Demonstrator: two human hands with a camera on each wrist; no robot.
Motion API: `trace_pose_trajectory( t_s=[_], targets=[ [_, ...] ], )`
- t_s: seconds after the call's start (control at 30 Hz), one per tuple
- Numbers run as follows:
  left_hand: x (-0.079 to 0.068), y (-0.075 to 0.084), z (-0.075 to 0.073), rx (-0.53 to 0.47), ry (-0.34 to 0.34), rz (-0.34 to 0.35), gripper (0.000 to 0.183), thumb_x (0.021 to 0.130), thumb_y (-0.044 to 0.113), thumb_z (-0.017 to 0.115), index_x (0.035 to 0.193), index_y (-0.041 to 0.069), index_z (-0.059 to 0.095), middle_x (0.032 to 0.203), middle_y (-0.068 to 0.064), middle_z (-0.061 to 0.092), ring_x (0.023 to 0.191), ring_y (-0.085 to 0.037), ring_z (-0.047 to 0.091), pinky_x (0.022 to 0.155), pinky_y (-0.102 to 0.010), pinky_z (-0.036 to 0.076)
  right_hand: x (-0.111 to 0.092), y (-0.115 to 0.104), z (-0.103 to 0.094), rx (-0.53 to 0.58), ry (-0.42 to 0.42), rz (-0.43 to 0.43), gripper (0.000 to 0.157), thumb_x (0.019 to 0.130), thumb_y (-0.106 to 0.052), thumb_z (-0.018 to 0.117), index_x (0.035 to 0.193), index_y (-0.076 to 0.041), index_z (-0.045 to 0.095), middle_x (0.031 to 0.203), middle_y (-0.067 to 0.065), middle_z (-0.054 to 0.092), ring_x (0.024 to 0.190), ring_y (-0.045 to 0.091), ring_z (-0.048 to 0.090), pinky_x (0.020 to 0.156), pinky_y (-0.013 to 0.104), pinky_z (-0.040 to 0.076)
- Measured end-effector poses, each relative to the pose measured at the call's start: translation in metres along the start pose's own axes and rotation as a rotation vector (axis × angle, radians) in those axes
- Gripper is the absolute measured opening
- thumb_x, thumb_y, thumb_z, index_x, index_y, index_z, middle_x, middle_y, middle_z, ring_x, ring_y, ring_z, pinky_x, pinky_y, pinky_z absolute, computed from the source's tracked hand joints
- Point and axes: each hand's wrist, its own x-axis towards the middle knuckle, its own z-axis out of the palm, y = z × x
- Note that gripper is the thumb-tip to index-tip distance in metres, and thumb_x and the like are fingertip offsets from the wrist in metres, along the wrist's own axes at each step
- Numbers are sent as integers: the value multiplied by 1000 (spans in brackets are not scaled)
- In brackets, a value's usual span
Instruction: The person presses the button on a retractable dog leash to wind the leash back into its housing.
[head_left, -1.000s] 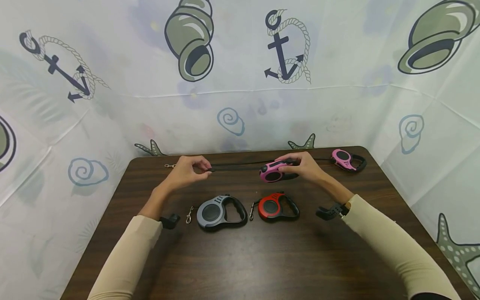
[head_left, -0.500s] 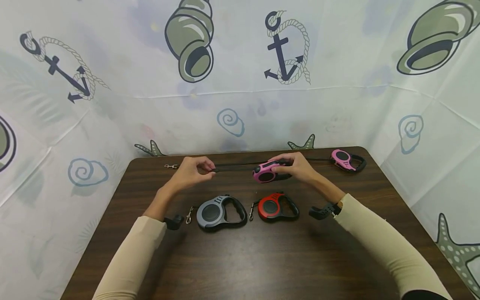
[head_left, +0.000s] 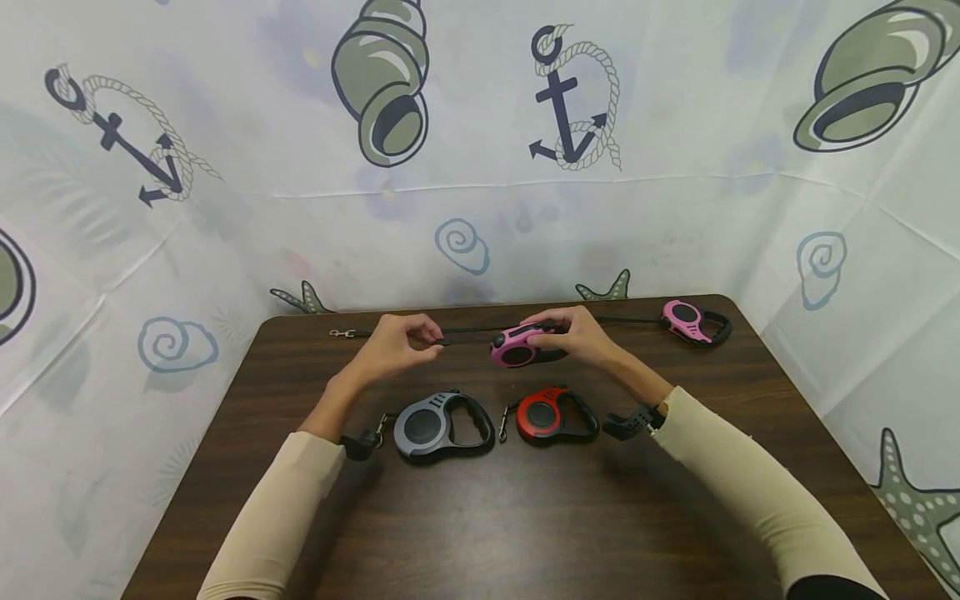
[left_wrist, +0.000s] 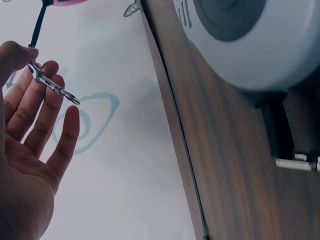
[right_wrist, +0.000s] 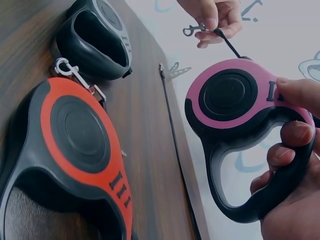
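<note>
My right hand grips a pink and black retractable dog leash by its handle, held above the back of the table. In the right wrist view, the thumb presses near the top of the pink casing, with fingers curled through the handle loop. My left hand pinches the end of this leash's black cord between thumb and forefinger. A silver snap hook dangles at that end in the left wrist view, across the other fingers. A short stretch of cord runs between the two hands.
A grey retractable leash and a red one lie in front of the hands. Another pink leash lies at the back right, its cord stretched along the back edge to a metal clip.
Both hands have come closer together: the right has moved left with the pink leash, the left slightly right with the cord end. The cord between them is shorter.
</note>
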Motion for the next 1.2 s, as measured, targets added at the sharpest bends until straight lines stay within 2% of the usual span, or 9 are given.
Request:
trace_pose_trajectory(
  t_s=[0.17, 0.4, 0.63, 0.7, 0.87, 1.03, 1.2],
  targets=[
    [2, 2, 6, 7, 1, 16, 14, 87, 4, 84, 98, 5, 75, 87, -3, 75, 80, -16, 72, 77, -39, 60, 6, 2, 7, -22, -5, -8, 33, 96, -9, 76, 128, -3, 75, 115, 18, 75, 84, 19, 68, 74, 39, 59],
    [4, 4, 14, -25, 1, 20, 14, 87, 4, 84, 98, 6, 75, 87, -4, 75, 80, -18, 72, 77, -51, 60, 12, 6, 17, -1, -12, -7, 32, 96, -8, 76, 128, -1, 75, 114, 19, 75, 83, 18, 68, 72, 29, 57],
    [7, 4, 20, -9, 13, 23, 14, 87, 3, 84, 97, 6, 74, 85, -3, 75, 78, -15, 71, 76, -40, 61, 15, 3, 25, 1, -13, -23, 33, 96, -10, 76, 128, -4, 75, 107, 15, 77, 81, 21, 66, 72, 41, 57],
    [8, 3, 21, -19, 13, 24, 14, 86, 2, 83, 96, 5, 74, 84, -3, 74, 77, -16, 71, 76, -40, 61, 17, 3, 26, -1, -14, -24, 32, 97, -12, 76, 128, -6, 76, 108, 12, 78, 82, 20, 67, 73, 41, 57],
    [13, -2, 24, -47, 3, 28, 14, 87, 2, 83, 96, 5, 74, 84, -3, 73, 76, -15, 71, 76, -40, 62, 22, 2, 30, -14, -8, -20, 33, 97, -15, 77, 129, -10, 76, 111, 9, 78, 81, 18, 67, 71, 35, 56],
    [16, -5, 24, -61, 7, 43, 14, 86, 2, 83, 96, 5, 74, 83, -2, 73, 75, -14, 71, 75, -37, 62, 27, 1, 33, -1, 3, -7, 33, 97, -16, 76, 129, -8, 76, 114, 11, 77, 83, 19, 67, 71, 29, 55],
    [19, -8, 23, -71, 7, 55, 13, 86, 2, 83, 95, 5, 74, 82, -2, 74, 75, -14, 71, 75, -39, 62, 31, 0, 35, 10, 18, 8, 34, 97, -14, 76, 130, -6, 75, 115, 12, 77, 87, 20, 68, 74, 27, 56]
  ],
)
